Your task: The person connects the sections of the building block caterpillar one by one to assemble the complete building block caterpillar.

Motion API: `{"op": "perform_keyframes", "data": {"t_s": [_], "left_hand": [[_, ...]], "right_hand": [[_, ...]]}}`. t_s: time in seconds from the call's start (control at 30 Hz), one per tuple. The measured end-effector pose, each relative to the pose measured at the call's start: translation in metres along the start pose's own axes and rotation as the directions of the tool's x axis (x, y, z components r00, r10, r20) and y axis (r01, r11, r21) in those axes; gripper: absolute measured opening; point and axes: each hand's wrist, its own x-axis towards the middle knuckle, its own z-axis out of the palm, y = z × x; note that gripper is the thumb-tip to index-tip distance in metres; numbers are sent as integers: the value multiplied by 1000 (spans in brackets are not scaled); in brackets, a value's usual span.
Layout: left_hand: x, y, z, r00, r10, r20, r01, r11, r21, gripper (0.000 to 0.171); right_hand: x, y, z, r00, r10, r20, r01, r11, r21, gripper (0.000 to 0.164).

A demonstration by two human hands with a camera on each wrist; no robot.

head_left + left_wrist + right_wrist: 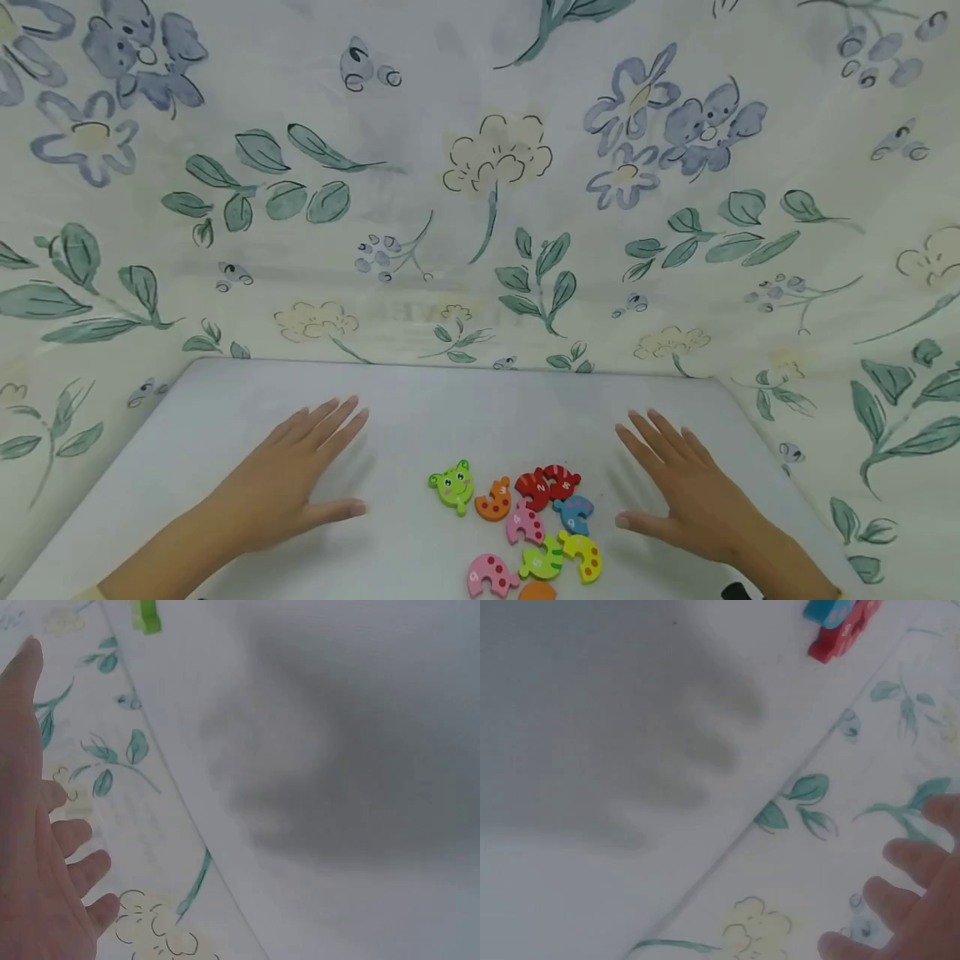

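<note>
Several colourful puzzle pieces lie in a loose cluster on a white tabletop. A green animal-head piece with a smiling face is at the cluster's left. Around it are an orange piece, red striped pieces, a blue piece, pink dotted pieces, a green striped piece and a yellow piece. Left of the cluster my left hand hovers with fingers extended, holding nothing. On the other side my right hand is likewise spread, apart from the pieces.
A floral-patterned cloth hangs behind the table and along both sides. Another orange piece is cut off by the bottom of the head view. A small black object shows beside the right wrist.
</note>
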Motion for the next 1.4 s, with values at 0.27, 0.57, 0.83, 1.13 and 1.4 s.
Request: {"op": "perform_keyframes", "data": {"t_s": [0.27, 0.57, 0.83, 1.13, 1.4], "left_hand": [[17, 4, 6, 999, 53, -12, -53, 999, 0, 103], [45, 12, 14, 991, 131, 42, -130, 991, -17, 102], [65, 28, 21, 977, 180, 118, -174, 983, -55, 84], [88, 53, 35, 959, 222, 177, -210, 974, -85, 70], [96, 61, 51, 946, 272, 178, -275, 961, -10, 38]], "right_hand": [[14, -11, -2, 995, -97, -24, 95, 994, -63, 104], [37, -26, 2, 981, -188, 49, 190, 980, -59, 104], [61, -44, 5, 961, -248, 121, 258, 963, -74, 103], [81, -58, 10, 929, -305, 208, 321, 946, -47, 81], [90, -68, 20, 903, -343, 259, 368, 929, -51, 63]]}}
